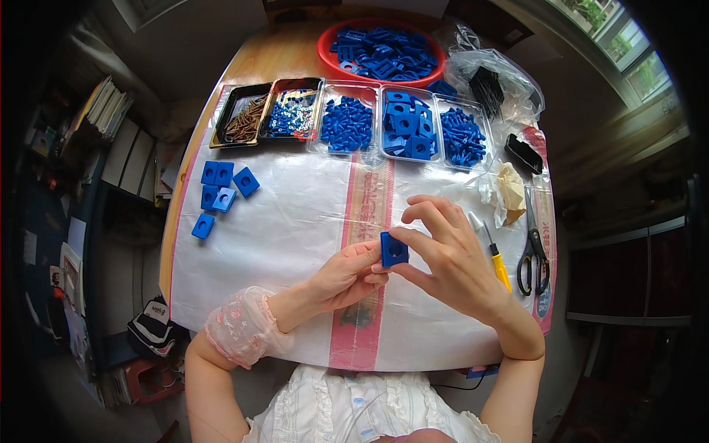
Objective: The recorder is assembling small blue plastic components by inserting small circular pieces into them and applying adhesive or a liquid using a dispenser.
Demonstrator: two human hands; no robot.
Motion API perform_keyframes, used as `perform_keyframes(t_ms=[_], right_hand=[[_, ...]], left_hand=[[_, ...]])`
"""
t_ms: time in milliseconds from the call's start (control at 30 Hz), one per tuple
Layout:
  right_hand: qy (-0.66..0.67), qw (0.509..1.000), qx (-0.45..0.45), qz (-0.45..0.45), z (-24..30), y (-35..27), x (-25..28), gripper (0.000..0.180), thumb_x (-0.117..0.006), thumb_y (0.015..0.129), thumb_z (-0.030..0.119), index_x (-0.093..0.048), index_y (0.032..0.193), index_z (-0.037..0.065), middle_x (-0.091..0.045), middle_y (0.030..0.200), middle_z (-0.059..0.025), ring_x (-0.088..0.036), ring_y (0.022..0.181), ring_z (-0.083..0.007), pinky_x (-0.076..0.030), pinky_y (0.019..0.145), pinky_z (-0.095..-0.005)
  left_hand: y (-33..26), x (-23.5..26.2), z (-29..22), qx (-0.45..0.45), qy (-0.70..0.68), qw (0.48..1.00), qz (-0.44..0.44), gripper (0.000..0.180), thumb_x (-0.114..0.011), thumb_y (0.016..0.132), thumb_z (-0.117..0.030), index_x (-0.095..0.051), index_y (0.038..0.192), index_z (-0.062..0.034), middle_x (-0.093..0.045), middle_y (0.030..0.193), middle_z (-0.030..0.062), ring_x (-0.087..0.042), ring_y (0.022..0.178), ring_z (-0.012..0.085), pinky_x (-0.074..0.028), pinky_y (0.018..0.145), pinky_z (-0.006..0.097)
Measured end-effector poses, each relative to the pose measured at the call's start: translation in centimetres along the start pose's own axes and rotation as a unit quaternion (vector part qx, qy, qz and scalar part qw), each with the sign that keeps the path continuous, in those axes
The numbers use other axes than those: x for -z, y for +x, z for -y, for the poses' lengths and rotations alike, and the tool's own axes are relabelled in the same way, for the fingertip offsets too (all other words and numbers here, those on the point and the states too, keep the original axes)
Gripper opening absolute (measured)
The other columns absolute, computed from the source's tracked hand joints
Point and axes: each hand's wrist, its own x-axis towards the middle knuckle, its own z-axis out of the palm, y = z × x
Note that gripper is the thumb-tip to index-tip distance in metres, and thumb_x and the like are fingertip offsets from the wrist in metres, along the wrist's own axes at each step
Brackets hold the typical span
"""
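Centrally, left hand (pixel 346 277) and right hand (pixel 443 258) both pinching blue square block (pixel 394 249); loose blue blocks (pixel 221 193) at ten o'clock; screwdriver (pixel 496 258) at three.

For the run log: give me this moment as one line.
left hand: holds blue cube block | right hand: pinches same block | finished blocks: table's left | screwdriver, scissors: right

Blue plastic cube block (pixel 394 249) | square face with round central hole turned up toward the camera | raised above white sheeting, near table centre, over a pink stripe | pinched between left hand (pixel 347 275) fingertips and right hand (pixel 447 258) thumb and fingers | tilted slightly
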Motion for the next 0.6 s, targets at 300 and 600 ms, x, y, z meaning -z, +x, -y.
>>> perform_keyframes(t_ms=[300,600], right_hand=[[-0.004,1.0,0.001,-0.001,-0.04,0.03,-0.01,0.038,-0.079,0.068,0.015,-0.064,0.1,0.003,-0.055,0.108,-0.0101,-0.051,0.115,-0.0302,-0.04,0.096,-0.0436],[0.0,1.0,0.0,-0.002,0.04,0.13,-0.02,0.039,-0.079,0.068,0.015,-0.064,0.101,0.003,-0.055,0.107,-0.0097,-0.051,0.115,-0.03,-0.04,0.096,-0.0433]], left_hand=[[-0.03,-0.36,-0.1,-0.001,0.009,1.0,-0.011,0.023,-0.049,0.104,-0.019,-0.053,0.117,-0.0017,-0.052,0.092,-0.0014,-0.043,0.073,0.0014,-0.04,0.062,0.017],[0.02,-0.02,-0.02,-0.002,0.006,1.0,-0.008,0.022,-0.049,0.104,-0.019,-0.053,0.118,-0.0025,-0.052,0.091,-0.0019,-0.043,0.071,0.0007,-0.039,0.061,0.017]])
